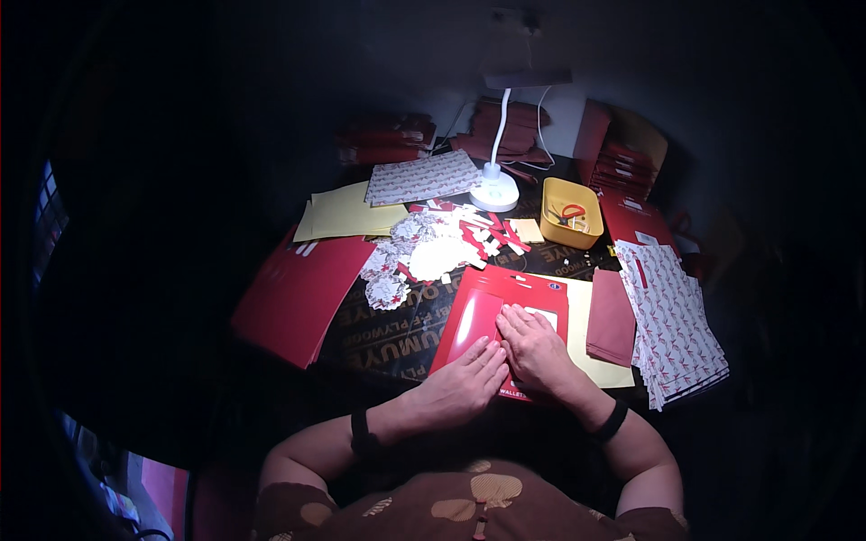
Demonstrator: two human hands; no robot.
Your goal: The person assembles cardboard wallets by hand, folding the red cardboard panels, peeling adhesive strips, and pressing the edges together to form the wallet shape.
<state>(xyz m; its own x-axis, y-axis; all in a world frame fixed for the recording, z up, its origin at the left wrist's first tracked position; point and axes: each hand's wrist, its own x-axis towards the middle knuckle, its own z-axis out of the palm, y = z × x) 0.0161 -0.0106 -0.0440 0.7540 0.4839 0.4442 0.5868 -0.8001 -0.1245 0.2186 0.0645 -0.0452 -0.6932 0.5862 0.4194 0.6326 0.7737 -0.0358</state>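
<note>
A glossy red packet (478, 317) with a hang tab lies flat on the table in front of me. My left hand (462, 383) rests palm down on its near edge, fingers together and stretched forward. Beside it, my right hand (532, 347) presses flat on the packet's right half, fingertips near a small white window. The two hands touch side by side. Neither hand grips anything. A dark band sits on each wrist.
A pile of patterned paper flowers and red-white scraps (424, 252) lies behind the packet. Red sheets (293, 293) lie left, yellow sheets (347, 212) behind them. A white desk lamp (494, 189), a yellow tray (570, 212) and stacked patterned sheets (677, 325) stand at the right.
</note>
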